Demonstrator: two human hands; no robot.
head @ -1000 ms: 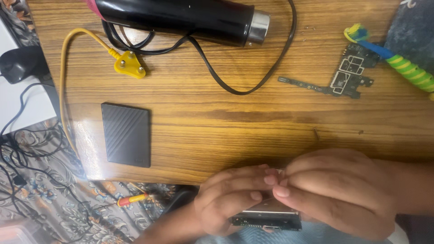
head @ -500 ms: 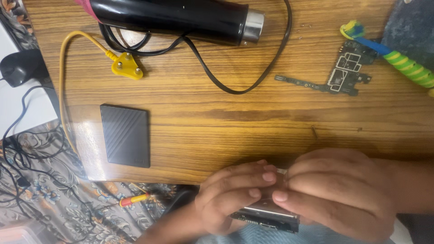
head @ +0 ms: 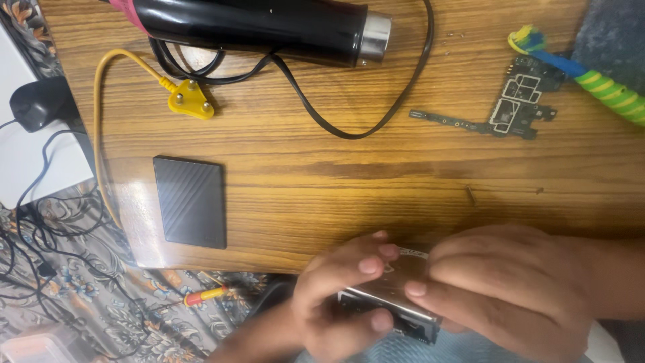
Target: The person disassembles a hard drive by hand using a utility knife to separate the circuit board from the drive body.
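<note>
Holding a silvery metal-cased device (head: pixel 396 296) between both hands at the near edge of the wooden table (head: pixel 349 181), we have our left hand (head: pixel 339 299) pinching its end, thumb beneath and fingers on top, while our right hand (head: pixel 510 286) clamps over the other end. Its case looks closed, so the work seems early. Beyond our grip lie a bare circuit board (head: pixel 517 111), a black heat gun (head: pixel 262 27), a black portable drive (head: pixel 190 202); a small screwdriver (head: pixel 205 294) lies left, below the table.
</note>
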